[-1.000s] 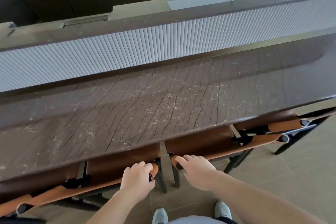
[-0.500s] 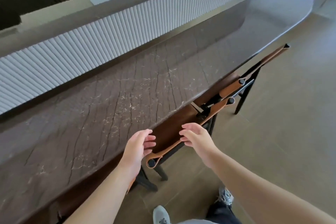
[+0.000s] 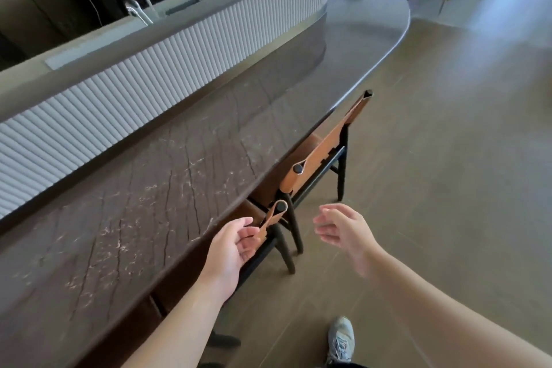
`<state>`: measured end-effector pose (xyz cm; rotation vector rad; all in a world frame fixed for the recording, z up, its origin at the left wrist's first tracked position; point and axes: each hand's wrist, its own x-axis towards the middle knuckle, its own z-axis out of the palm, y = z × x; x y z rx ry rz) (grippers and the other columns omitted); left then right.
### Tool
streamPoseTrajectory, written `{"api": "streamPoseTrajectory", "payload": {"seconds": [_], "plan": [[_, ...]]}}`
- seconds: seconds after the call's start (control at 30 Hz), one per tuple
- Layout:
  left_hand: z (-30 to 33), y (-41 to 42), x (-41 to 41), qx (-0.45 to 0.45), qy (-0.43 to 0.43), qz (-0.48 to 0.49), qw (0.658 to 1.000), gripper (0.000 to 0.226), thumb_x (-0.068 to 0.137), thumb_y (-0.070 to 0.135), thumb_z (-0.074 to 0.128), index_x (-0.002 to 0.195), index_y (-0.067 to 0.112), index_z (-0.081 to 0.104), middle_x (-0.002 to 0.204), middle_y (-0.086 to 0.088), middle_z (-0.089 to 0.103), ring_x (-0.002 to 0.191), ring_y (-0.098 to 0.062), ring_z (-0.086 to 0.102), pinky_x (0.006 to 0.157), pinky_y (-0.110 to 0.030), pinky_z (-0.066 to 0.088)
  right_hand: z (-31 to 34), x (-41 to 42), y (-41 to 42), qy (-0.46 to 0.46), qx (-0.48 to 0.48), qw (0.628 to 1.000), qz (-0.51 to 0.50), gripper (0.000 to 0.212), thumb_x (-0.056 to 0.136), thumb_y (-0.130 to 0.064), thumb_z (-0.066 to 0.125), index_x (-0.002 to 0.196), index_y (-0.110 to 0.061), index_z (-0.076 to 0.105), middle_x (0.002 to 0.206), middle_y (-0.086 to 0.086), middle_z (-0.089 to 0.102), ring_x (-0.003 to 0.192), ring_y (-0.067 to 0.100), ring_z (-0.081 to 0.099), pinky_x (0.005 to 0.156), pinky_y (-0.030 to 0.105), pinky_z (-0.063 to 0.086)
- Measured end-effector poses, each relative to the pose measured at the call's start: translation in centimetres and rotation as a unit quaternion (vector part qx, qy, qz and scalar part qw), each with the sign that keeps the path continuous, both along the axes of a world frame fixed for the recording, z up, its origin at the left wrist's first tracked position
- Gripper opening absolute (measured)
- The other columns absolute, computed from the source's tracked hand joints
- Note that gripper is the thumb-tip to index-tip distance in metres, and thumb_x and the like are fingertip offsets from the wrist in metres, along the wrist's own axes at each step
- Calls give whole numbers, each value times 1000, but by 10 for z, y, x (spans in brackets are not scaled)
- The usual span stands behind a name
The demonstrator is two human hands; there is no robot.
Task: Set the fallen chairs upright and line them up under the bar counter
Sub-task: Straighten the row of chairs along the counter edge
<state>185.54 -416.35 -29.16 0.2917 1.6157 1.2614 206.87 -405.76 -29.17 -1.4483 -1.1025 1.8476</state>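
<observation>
Mid-frame, 2 tan-leather, black-framed chairs [image 3: 321,155] stand upright, tucked under the dark veined stone bar counter [image 3: 167,176]. Left hand [image 3: 231,245] and right hand [image 3: 343,228] hover relaxed, grasping nothing. Lining-up looks underway; next likely nudging the backrests even.

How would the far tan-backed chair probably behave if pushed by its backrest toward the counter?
The far chair probably slides rather than rolls: its thin black legs end plainly on smooth floor. Its strap-like backrest may flex. Pushed high, it could tip.
</observation>
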Motion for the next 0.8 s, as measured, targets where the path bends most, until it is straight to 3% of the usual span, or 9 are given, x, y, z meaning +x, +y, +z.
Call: {"api": "streamPoseTrajectory", "payload": {"seconds": [0.13,0.3,0.53,0.7,0.8], "plan": [[6,52,42,11,0,-1,1000,26,99,36,51,107,24,72,99,-4,75,93,-20,73,85,-37,52,-1,51,45,3,-5,1000,-10,15,96,-22,57,105,-18,68,94,6,75,90,20,72,78,32,56],[9,91,71,5,11,-6,1000,27,100,37,49,111,23,70,101,-5,74,98,-23,72,79,-31,52,2,77,86,19,-11,999,-25,16,94,-19,57,105,-19,69,94,7,75,90,22,72,78,32,55],[-9,127,63,-8,11,35,999,27,100,37,50,110,23,71,98,-6,75,93,-23,73,86,-37,54,-10,62,119,6,-25,1000,14,16,95,-22,57,105,-19,68,92,4,75,88,21,71,74,30,54],[-28,166,55,-9,17,31,999,24,97,36,52,105,24,72,96,-4,75,88,-19,73,77,-33,54,-9,39,152,-21,-26,998,47,15,95,-20,57,104,-18,68,92,6,75,86,21,71,74,29,55],[-34,194,51,4,13,12,1000,25,88,40,55,99,26,73,96,-5,74,90,-20,72,80,-35,53,-5,30,181,-37,-15,997,68,16,95,-21,56,105,-20,69,91,4,75,86,19,71,75,29,55]]}}
